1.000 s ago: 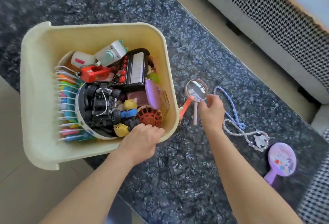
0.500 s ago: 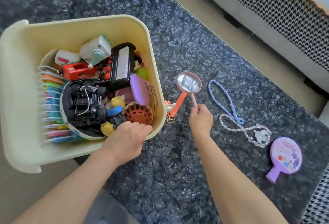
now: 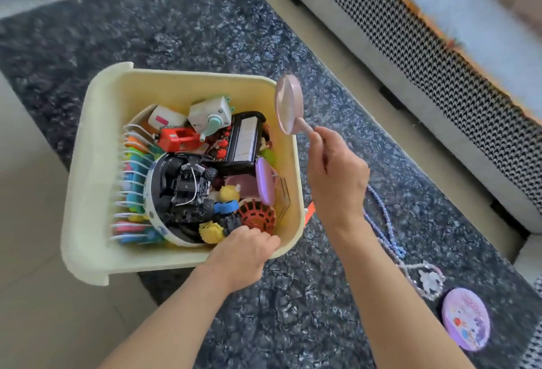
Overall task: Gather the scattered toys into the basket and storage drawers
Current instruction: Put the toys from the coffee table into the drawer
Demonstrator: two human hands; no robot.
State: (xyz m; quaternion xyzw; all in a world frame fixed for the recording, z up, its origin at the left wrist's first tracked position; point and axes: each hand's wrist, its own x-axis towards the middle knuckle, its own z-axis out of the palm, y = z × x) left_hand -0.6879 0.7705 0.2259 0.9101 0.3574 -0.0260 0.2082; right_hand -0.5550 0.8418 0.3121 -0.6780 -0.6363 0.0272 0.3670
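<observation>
A cream plastic basket full of toys stands on the dark carpet. Inside lie a black toy truck, a red toy, a black-and-white keyboard toy and several others. My left hand grips the basket's near right rim. My right hand holds a pink magnifying glass by its handle, raised over the basket's right rim. An orange toy peeks out between the basket and my right wrist.
A bead necklace with a white charm and a round purple mirror lie on the carpet to the right. A sofa base runs along the right side. Pale floor tiles show at left.
My right hand has lifted the pink magnifying glass off the carpet and carried it up beside the basket's right rim. The left hand keeps its hold on the rim.
</observation>
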